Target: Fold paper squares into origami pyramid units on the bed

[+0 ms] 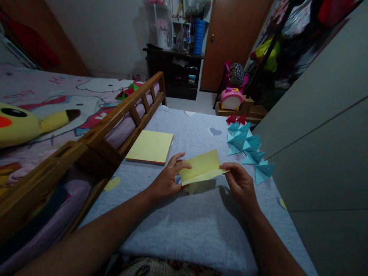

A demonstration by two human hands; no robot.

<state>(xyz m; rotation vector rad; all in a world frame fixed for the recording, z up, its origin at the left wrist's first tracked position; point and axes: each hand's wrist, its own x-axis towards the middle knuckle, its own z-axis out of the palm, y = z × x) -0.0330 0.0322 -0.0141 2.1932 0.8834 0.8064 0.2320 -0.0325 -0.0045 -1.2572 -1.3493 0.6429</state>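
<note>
A sheet of yellow paper (200, 168), with a crease along its length and its near part folded up, is held just above the bed. My left hand (171, 175) grips its left end, thumb below and fingers above. At the right end, my right hand (239, 183) pinches the near corner between thumb and fingers. Left of the hands lies a stack of yellow paper (151, 147) with orange showing at its lower edge. Several folded blue paper pieces (253, 143) stand beyond my right hand, with red folded paper pieces (236, 119) behind them.
The bed's pale blue sheet (184, 226) lies under everything. A wooden rail (123, 111) runs along the left, with a yellow plush toy (25, 124) past it. A pale cabinet (322, 153) borders the right side. Farther back are a dark cabinet (172, 80) and a door (227, 46).
</note>
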